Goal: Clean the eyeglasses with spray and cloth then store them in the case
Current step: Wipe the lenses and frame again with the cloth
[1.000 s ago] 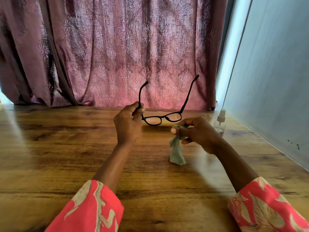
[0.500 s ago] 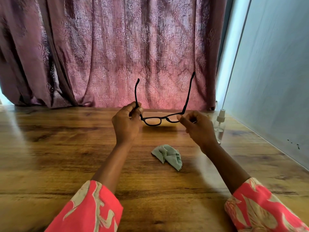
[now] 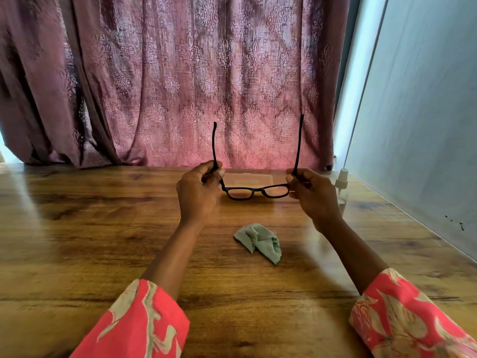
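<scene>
Both hands hold the eyeglasses (image 3: 256, 193) up over the wooden table (image 3: 77, 241), temples pointing upward. The left hand (image 3: 197, 193) pinches the frame at one hinge, the right hand (image 3: 313, 195) at the other, fingertips closed on the black plastic. Below and between the fingers, a crumpled green cloth (image 3: 259, 241) lies on the wood. Just beyond the lenses sits a pale case (image 3: 247, 178) (translucent, hard to make out). Right of the right hand's knuckles stands a spray bottle (image 3: 342, 187).

Glossy wood-grain table (image 3: 103, 241); soft matt cloth (image 3: 259, 241); eyeglasses (image 3: 256, 192) frame matt black, probably plastic.
</scene>
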